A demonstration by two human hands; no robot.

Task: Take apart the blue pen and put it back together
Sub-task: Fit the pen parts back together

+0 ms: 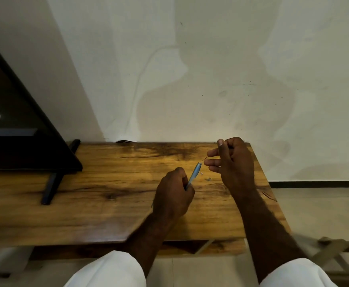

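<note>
Head view, looking down at a wooden desk [107,183] set against a pale, stained wall [211,69].

Left hand [172,193]: closed in a fist around the lower end of the blue pen barrel [194,175]. Barrel is tilted, open upper end pointing up and to the right, lifted above the desk surface.

Right hand [229,162]: raised above the far right part of the desk, thumb and forefinger pinched shut on a thin dark refill [206,157]. Only a short length of the refill shows, sticking out lower left from the fingers [213,162] toward the open end of the barrel. Its tip is near the barrel mouth but apart from it; the rest is hidden inside the hand.

On the desk just beside the barrel tip: one small white piece [201,173]. A little further right, a small grey part [208,179], blurred; cannot tell what it is.

Left side of desk: dark flat screen [14,131] standing on a black splayed foot [51,187].

White sleeves [111,272] at the bottom edge of the frame. Light tiled floor [314,204] to the right of the desk
</note>
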